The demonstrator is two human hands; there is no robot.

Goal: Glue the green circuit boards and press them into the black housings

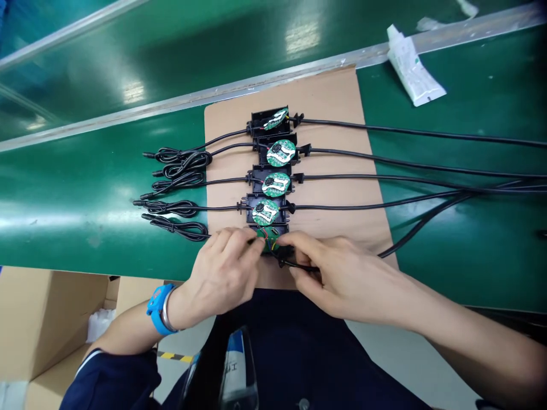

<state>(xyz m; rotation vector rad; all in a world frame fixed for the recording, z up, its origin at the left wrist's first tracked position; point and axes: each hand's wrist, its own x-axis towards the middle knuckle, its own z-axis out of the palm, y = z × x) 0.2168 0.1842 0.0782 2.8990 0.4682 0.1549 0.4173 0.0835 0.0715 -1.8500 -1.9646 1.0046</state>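
Observation:
In the head view, the nearest round green circuit board (pixel 270 239) sits at its black plastic housing, with thin red, yellow and other wires showing. My left hand (pixel 228 265) is closed at the board's left edge, its thumb and index finger pinching there. My right hand (pixel 337 270) curls round the black cable (pixel 299 265) on the right, its index fingertip touching the board's right side. Beyond my hands, several more black housings (pixel 256 213) stand in a column. Each has a round board (pixel 276 185) with white compound on it, and cables leaving on both sides.
A brown cardboard sheet (pixel 333 97) lies under the housings on the green bench (pixel 106 188). Coiled black cables (pixel 183 185) rest at left, long cables (pixel 427 134) run right. A white tube (pixel 412 68) lies at the back right. Cardboard boxes (pixel 55 319) stand below the bench at left.

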